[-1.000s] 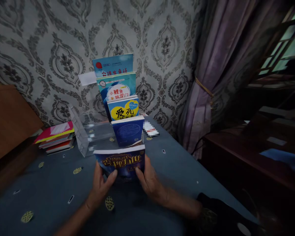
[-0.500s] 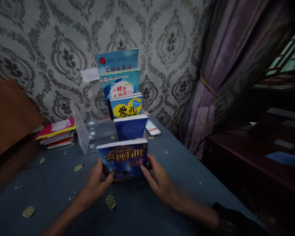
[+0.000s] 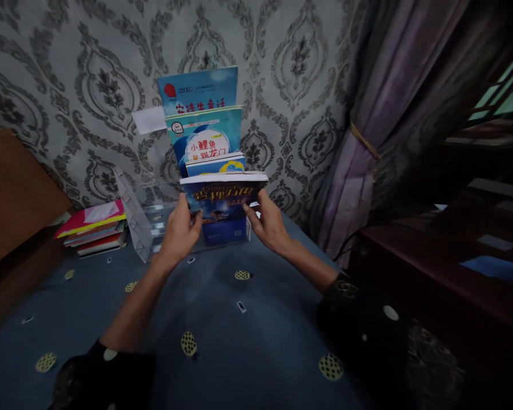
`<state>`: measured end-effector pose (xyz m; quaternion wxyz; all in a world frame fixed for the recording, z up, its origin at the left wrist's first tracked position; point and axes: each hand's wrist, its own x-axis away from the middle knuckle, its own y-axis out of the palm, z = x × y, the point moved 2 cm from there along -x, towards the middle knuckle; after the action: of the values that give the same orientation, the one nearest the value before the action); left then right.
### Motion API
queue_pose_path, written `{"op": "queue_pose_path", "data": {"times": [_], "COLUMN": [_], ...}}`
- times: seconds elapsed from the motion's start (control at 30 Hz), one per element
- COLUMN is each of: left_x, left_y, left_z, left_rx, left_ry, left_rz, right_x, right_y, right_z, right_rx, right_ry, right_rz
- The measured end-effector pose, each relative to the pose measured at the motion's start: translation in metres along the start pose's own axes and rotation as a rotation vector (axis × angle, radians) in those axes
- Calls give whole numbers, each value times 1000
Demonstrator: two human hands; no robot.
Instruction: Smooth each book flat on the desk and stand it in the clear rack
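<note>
A dark blue book with gold lettering is held up at the front of a clear tiered display stand. My left hand grips its left edge and my right hand grips its right edge, fingers closed on the cover. Behind it in the stand rise a plain blue book, a yellow-and-blue book, a teal book with a fish title and a light blue book at the top. The left column of the stand holds no books.
A stack of pink, yellow and red books lies at the left on the blue patterned tablecloth. Patterned wallpaper stands behind the stand. A purple curtain hangs at the right, with a dark wooden ledge beside the table.
Both hands have lifted the dark blue book off the tablecloth and carried it away from me, up to the front tier of the stand. It now covers most of the plain blue book.
</note>
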<state>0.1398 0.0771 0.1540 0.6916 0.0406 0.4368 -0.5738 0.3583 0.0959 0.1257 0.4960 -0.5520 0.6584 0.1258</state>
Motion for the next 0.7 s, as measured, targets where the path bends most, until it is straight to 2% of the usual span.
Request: {"op": "queue_pose_path", "data": {"times": [0.17,0.33,0.43,0.53,0.7], "left_x": [1,3,9,15,19], "left_y": [13,25,31,34,36], "left_z": [-12,-22,-27,-32,-33], "left_rx": [21,-125,-209,-242,-280], "left_ry": [-68,-36,-25,-77,-110], "left_rz": [-27,-91,-26,42,42], "right_x": [4,9,13,17,18], "right_y": [8,11,13,16,25], "right_z": [20,33,38,43,44], "right_rx": [-18,16,56,91,126], "right_ry": [59,106,106,149,186], "right_rz": [-64,-102,-107,-85,-47]}}
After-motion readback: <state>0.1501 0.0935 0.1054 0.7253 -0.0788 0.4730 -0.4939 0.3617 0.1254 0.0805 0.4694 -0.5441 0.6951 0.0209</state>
